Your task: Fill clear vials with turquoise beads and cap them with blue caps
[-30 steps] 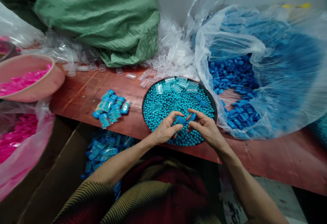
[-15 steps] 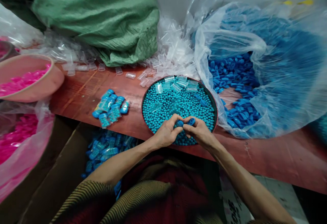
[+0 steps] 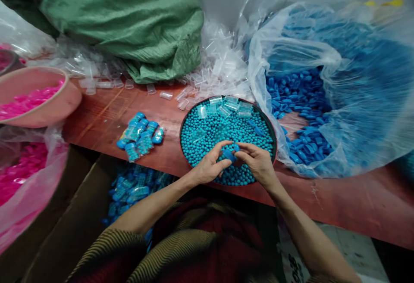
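Both hands meet above a round tray (image 3: pixel 275 145) full of small teal beads (image 3: pixel 207 123). Between the thumb and fingers of my left hand (image 3: pixel 210 164) is a small blue plastic piece (image 3: pixel 229 155). My right hand (image 3: pixel 258 162) pinches at the right side of the blue pieces, its fingertips touching them; exactly which part it grips is hard to see. Several clear plastic sleeves (image 3: pixel 231 102) lie on the beads along the tray's back edge, and loose blue caps (image 3: pixel 256 128) rest at the right inside it.
Filled blue-capped containers (image 3: pixel 142 134) lie left of the tray on the red table (image 3: pixel 97 119). A plastic bag of blue caps (image 3: pixel 300 102) is at the right, clear sleeves (image 3: pixel 220 67) and a green sack (image 3: pixel 129 24) behind. A pink bowl (image 3: pixel 64 102) stands far left.
The blue piece in my right fingers has come against the one in my left hand. My right hand's fingers have straightened, and my left fingers have spread a little.
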A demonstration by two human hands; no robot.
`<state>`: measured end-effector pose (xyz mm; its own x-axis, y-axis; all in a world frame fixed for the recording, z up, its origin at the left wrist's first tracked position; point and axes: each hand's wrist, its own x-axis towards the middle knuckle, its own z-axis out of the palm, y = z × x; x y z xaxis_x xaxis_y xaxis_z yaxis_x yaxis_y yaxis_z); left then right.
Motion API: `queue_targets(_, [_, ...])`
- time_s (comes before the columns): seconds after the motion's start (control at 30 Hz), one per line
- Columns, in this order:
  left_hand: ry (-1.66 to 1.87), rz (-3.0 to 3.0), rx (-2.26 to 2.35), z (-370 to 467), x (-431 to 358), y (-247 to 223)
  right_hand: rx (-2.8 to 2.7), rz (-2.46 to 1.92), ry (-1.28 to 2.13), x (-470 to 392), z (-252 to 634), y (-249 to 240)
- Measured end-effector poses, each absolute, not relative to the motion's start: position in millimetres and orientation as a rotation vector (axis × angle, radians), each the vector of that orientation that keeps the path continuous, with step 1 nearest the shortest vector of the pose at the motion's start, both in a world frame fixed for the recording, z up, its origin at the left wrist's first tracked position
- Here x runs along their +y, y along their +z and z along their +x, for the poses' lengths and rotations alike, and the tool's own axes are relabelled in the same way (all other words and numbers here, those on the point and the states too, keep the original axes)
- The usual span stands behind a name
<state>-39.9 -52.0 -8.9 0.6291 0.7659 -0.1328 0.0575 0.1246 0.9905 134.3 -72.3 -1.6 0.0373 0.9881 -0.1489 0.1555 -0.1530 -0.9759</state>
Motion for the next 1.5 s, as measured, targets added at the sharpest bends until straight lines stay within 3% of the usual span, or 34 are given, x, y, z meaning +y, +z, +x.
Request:
queue_targets(0.1, [0.629, 1.369, 0.767, -38, -52, -7, -1.607, -1.507, 0.883, -80, 129, 0])
queue_targets(0.23, [0.719, 1.386, 0.794, -36, -49, -3, -1.978, -1.564, 0.694, -88, 123, 4])
queue_targets(0.5, [0.745, 1.320, 0.876, -34, -53, -4, -2.087, -1.623, 0.222, -95, 103, -10])
queue_targets(0.73, [0.761, 1.274, 0.958, -29, -56, -10, -2.073, -1.676, 0.170, -93, 97, -25])
queue_targets(1.03, [0.788, 1.578, 1.138, -65, -49, -8, -2.205, -1.660, 0.393, -86, 90, -19])
queue_targets(1.13, [0.845, 1.660, 1.365, -104, -37, -9, -2.165, -1.759, 0.274, -66, 119, -7])
queue_targets(1.3, [0.849, 1.850, 1.814, -167, -12, -25, -1.963, -2.309, -0.116, -21, 180, -1])
queue_targets(1.5, [0.897, 2.094, 2.113, -156, -10, -28, -2.167, -2.388, -0.046, -6, 188, -20])
